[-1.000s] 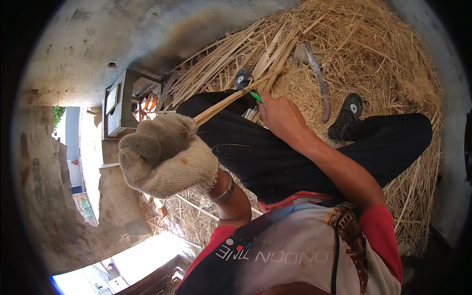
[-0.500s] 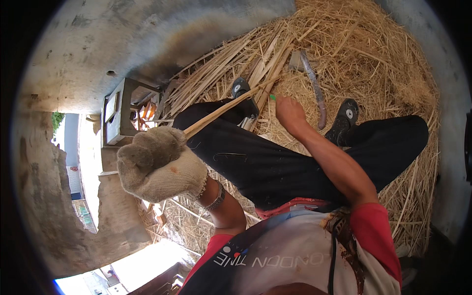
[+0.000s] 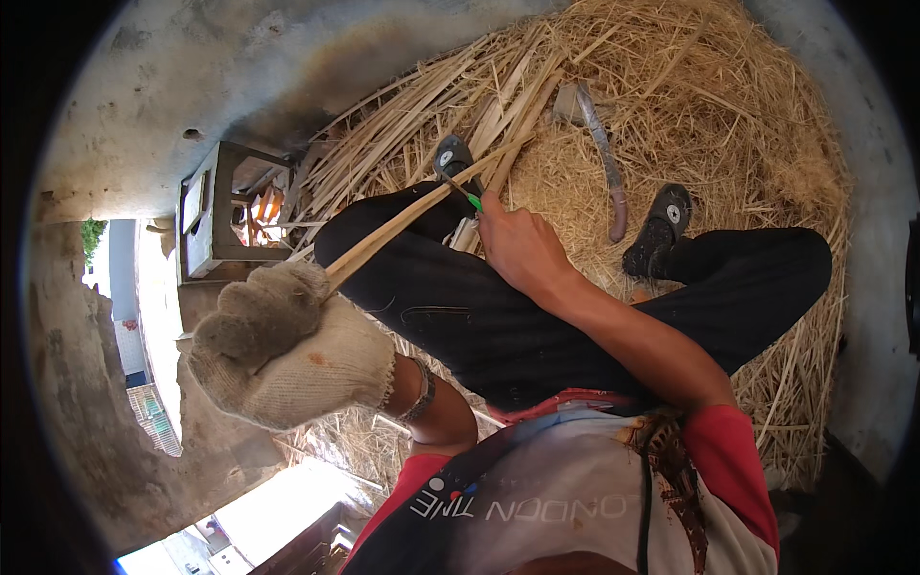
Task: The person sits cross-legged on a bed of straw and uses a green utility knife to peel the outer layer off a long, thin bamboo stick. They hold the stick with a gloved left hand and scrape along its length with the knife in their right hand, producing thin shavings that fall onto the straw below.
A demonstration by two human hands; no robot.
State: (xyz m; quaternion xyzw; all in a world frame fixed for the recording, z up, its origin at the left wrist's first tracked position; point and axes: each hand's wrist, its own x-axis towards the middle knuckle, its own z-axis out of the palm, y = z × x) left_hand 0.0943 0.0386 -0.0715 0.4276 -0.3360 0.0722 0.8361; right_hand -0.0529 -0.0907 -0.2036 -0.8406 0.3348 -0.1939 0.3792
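My left hand [image 3: 287,350], in a dirty knitted work glove, is closed round one end of a long pale strip [image 3: 393,228] that looks like split bamboo. The strip slants up and away to the right, over my left knee. Bare and closed, my right hand [image 3: 525,241] grips a small knife [image 3: 474,202] with a bright green handle end showing. Its thin dark blade points up and left and meets the strip about two thirds of the way along. Most of the handle is hidden in my fingers.
A machete [image 3: 604,144] with a long curved blade lies on the shavings beyond my feet, beside a stone block [image 3: 568,103]. Split strips [image 3: 402,129] are heaped at the far left. A wooden stand [image 3: 222,216] is by the wall. Shavings [image 3: 709,134] pile up at the right.
My right hand has drawn the knife leftward and nearer along the strip. My gloved left hand has shifted a little left and toward me, still gripping the strip.
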